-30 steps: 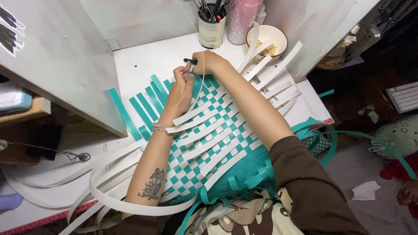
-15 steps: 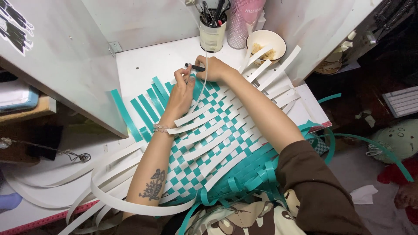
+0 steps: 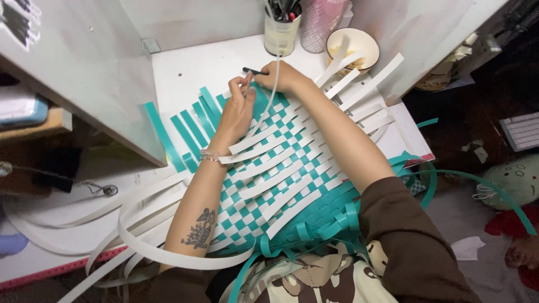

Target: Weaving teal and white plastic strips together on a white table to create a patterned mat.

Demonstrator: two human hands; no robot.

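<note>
Head view, right hand [image 3: 283, 76] grip on black tool [image 3: 254, 71], left hand [image 3: 237, 109] pressing woven mat [image 3: 281, 168]

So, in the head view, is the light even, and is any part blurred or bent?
Head view: bright, soft light on the woven mat and both hands, left hand, right hand; right side towards the floor falls dark; edges bend slightly from the wide lens; the hands look sharp.

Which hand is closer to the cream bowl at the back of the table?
The right hand. It sits just left of the cream bowl, gripping a thin black tool. The left hand rests farther away, pressing on the teal-and-white woven mat.
</note>
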